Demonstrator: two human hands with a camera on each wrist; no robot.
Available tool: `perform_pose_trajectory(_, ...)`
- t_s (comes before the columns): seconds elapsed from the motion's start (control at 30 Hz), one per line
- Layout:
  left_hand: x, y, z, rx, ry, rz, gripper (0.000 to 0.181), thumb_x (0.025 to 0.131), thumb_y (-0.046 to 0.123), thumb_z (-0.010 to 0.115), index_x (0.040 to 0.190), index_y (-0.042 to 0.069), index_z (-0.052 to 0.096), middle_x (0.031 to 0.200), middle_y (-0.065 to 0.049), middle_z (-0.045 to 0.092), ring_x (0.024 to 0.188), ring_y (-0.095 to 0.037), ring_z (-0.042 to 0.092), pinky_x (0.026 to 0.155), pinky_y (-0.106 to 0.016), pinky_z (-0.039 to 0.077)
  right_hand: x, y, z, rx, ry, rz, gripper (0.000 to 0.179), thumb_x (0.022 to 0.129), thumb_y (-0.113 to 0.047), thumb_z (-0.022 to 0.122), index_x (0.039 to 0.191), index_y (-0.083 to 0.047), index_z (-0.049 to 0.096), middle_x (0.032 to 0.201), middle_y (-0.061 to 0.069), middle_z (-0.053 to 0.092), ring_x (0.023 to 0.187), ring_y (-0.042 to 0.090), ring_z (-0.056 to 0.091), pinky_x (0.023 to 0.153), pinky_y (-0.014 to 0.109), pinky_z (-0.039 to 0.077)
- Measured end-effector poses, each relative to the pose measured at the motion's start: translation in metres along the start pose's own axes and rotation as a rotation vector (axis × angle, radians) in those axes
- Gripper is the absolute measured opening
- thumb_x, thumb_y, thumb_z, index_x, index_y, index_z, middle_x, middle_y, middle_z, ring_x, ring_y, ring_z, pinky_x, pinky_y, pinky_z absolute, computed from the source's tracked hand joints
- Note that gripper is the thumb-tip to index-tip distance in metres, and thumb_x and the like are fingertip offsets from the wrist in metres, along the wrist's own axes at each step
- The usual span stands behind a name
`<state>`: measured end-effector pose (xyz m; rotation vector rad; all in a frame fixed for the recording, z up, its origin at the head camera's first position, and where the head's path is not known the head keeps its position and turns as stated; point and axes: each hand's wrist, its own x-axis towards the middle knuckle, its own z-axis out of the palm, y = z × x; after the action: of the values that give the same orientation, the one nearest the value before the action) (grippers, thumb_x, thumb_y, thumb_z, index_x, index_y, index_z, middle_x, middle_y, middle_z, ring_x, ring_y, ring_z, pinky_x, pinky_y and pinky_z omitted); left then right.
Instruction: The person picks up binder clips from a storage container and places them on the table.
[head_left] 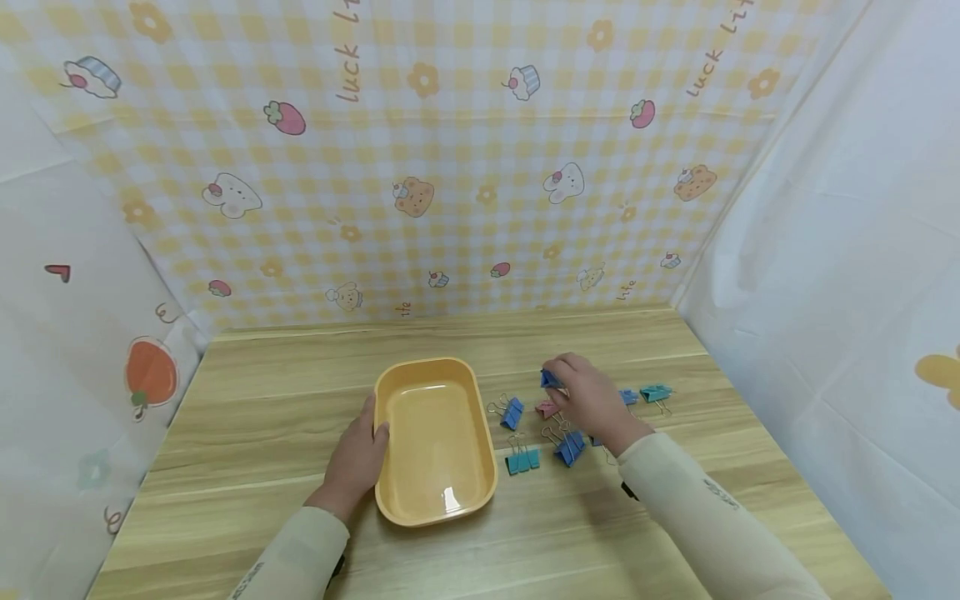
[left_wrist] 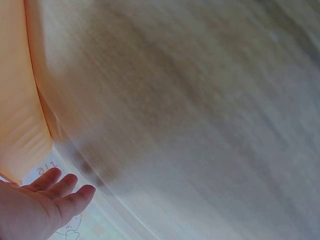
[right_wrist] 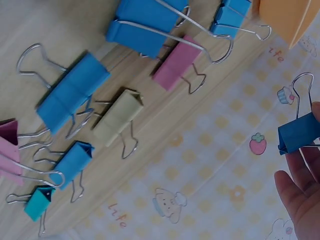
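Observation:
My right hand (head_left: 592,400) pinches a blue binder clip (right_wrist: 298,132) above the table, its wire handle sticking up. On the left, my left hand (head_left: 352,467) grips the side wall of a yellow tray (head_left: 435,442), thumb over the rim and fingers outside. The tray holds nothing. Between tray and right hand lie a blue binder clip (head_left: 512,412), a teal binder clip (head_left: 522,461), a larger blue binder clip (head_left: 570,447) and a pink binder clip (head_left: 547,408). The right wrist view also shows a cream binder clip (right_wrist: 118,117), which the right hand hides from the head view.
Farther right lie another blue binder clip (head_left: 627,397) and a teal binder clip (head_left: 656,392). The wooden table (head_left: 285,375) ends at a yellow checked cloth (head_left: 480,233) behind. White cloths (head_left: 840,250) hang at both sides.

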<state>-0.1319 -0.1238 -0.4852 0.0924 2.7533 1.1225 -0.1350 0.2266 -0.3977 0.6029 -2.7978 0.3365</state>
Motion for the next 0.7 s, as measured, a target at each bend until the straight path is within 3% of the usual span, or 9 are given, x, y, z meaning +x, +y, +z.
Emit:
perform_pose_trajectory(0.27, -0.002, 0.002, -0.001, -0.004, -0.012, -0.013, 0.062, 0.105, 0.028, 0.031, 0.155, 0.003, 0.002, 0.152, -0.029, 0.026, 0.138, -0.047, 0.027, 0.111, -0.059, 0.026, -0.009, 0.014, -0.003, -0.01, -0.005, 0.058, 0.035, 0.087, -0.013, 0.073, 0.119, -0.004, 0.062, 0.112, 0.011, 0.061, 0.094, 0.025, 0.064, 0.063, 0.035, 0.057)
perform_pose_trajectory(0.7, -0.002, 0.003, -0.001, -0.004, -0.011, -0.009, 0.063, 0.105, 0.027, 0.031, 0.155, 0.002, 0.003, 0.151, -0.031, 0.027, 0.137, -0.047, 0.029, 0.11, -0.06, 0.027, -0.02, 0.039, -0.004, -0.029, 0.022, 0.088, 0.036, 0.084, -0.011, 0.075, 0.116, -0.003, 0.062, 0.108, 0.011, 0.062, 0.093, 0.026, 0.064, 0.069, 0.039, 0.057)
